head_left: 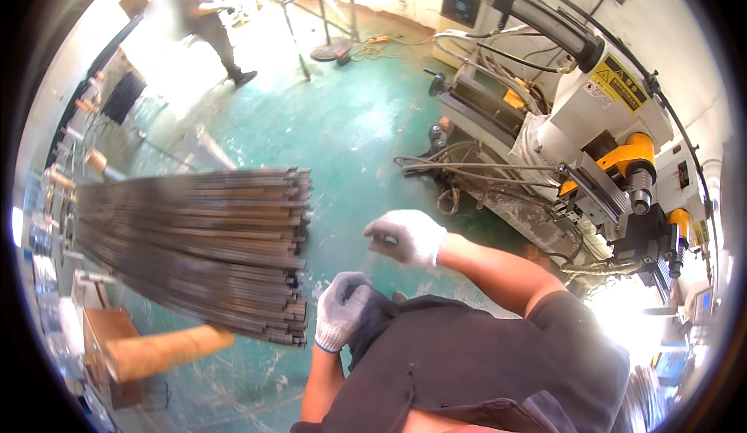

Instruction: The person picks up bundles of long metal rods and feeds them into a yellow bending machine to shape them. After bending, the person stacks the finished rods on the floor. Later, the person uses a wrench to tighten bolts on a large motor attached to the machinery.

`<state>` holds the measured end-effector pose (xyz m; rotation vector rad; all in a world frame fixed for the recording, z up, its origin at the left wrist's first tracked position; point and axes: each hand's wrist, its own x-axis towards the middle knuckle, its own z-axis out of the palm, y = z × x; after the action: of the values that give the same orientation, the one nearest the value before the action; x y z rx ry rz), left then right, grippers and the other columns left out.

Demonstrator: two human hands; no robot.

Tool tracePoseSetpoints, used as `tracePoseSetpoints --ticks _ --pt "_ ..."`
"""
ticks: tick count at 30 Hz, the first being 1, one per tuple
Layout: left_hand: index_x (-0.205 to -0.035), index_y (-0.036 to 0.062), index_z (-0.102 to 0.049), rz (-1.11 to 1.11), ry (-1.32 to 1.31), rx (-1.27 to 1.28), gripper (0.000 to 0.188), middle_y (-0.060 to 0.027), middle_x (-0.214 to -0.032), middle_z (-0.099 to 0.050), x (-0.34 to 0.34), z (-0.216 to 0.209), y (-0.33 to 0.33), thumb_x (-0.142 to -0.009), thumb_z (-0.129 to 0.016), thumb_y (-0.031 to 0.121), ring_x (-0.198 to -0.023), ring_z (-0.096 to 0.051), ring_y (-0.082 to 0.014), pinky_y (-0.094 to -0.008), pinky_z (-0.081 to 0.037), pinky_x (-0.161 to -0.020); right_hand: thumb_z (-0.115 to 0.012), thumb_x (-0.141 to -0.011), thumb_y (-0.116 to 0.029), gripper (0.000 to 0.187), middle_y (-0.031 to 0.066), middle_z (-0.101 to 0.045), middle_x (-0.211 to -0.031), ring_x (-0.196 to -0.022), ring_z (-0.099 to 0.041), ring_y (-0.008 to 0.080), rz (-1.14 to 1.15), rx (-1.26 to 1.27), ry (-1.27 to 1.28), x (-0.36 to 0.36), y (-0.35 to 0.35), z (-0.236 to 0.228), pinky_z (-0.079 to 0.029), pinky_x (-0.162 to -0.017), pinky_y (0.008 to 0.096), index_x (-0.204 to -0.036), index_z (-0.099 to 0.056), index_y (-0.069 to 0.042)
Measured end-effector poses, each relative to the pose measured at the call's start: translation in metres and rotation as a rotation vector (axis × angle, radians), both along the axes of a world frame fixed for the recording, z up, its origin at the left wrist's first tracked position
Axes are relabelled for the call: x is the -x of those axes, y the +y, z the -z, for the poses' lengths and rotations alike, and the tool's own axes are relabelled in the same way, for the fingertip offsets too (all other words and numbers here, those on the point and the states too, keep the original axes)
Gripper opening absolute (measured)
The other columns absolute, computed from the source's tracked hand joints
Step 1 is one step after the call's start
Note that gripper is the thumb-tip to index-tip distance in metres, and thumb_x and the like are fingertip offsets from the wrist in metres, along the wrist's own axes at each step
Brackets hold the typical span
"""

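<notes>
My right hand (407,238), in a pale knitted glove, is raised over the green floor in front of my body. Its fingers curl in toward the thumb with a small gap inside the curl, and I see nothing held there. Closer to me and to the left, my left hand (340,311), also gloved, is closed beside the dark cloth (373,318) at my front. Whatever its fingers hold, if anything, is hidden. Left of both hands lies a large stack of long, thin, dark metal bars (194,238), their uneven ends toward me; neither hand touches them.
On the right stands a machine (560,137) with orange-yellow clamp parts (638,149), hoses and cables. A brown roll (167,351) and a wooden box (113,332) are at lower left. Far off, another person (206,24) stands near a metal frame (319,13).
</notes>
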<state>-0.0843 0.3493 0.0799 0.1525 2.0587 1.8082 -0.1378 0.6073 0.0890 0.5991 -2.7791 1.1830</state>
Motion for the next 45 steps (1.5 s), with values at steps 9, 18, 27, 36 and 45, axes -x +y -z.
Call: tracePoseSetpoints --ticks 9,18,27,36,45 --pt "-0.121 -0.006 -0.066 0.002 -0.094 -0.176 0.019 -0.0126 -0.103 -0.076 0.217 0.03 0.082 -0.105 -0.066 0.006 -0.091 -0.072 -0.0187 -0.0332 -0.06 -0.087 -0.082 -0.095 -0.022 0.022 0.0124 -0.077 -0.095 -0.086 -0.075 0.033 0.583 0.068 0.242 0.178 0.164 -0.05 -0.06 -0.078 0.0424 -0.112 -0.077 -0.009" --pt "-0.118 -0.006 -0.067 0.216 -0.087 -0.085 0.02 -0.0129 -0.102 -0.074 0.432 -0.013 0.192 -0.104 -0.067 0.007 -0.09 -0.071 -0.0198 -0.0344 -0.059 -0.086 -0.078 -0.101 -0.014 0.018 0.0105 -0.08 -0.097 -0.089 -0.074 0.0134 1.1 0.182 0.424 0.266 0.296 -0.134 -0.06 -0.084 0.0313 -0.115 -0.078 -0.002" --pt "-0.12 -0.0051 -0.071 0.485 -0.027 0.274 0.025 -0.0112 -0.105 -0.077 0.576 0.0 0.27 -0.1 -0.071 0.011 -0.096 -0.071 -0.0158 -0.0307 -0.057 -0.089 -0.082 -0.098 -0.01 0.025 0.0063 -0.078 -0.1 -0.09 -0.071 0.0108 1.209 0.184 0.733 0.406 0.388 -0.147 -0.057 -0.085 0.0276 -0.121 -0.078 -0.001" --pt "-0.12 -0.0024 -0.073 0.527 -0.093 0.335 0.027 -0.0088 -0.106 -0.078 0.731 -0.012 0.324 -0.098 -0.071 0.014 -0.097 -0.069 -0.0144 -0.0313 -0.057 -0.09 -0.086 -0.094 -0.036 0.04 0.0163 -0.079 -0.113 -0.103 -0.076 0.0373 1.269 -0.26 0.673 0.57 0.448 -0.164 -0.06 -0.09 0.0425 -0.122 -0.077 -0.007" --pt "-0.125 0.0022 -0.073 0.879 -0.185 0.367 0.04 -0.0111 -0.113 -0.075 0.946 0.05 0.358 -0.105 -0.067 0.037 -0.106 -0.068 -0.0194 -0.0362 -0.053 -0.1 -0.063 -0.113 -0.042 0.046 0.0083 -0.079 -0.112 -0.1 -0.074 0.0177 1.518 -0.175 0.344 0.564 0.466 -0.116 -0.059 -0.091 0.0317 -0.134 -0.075 -0.002"
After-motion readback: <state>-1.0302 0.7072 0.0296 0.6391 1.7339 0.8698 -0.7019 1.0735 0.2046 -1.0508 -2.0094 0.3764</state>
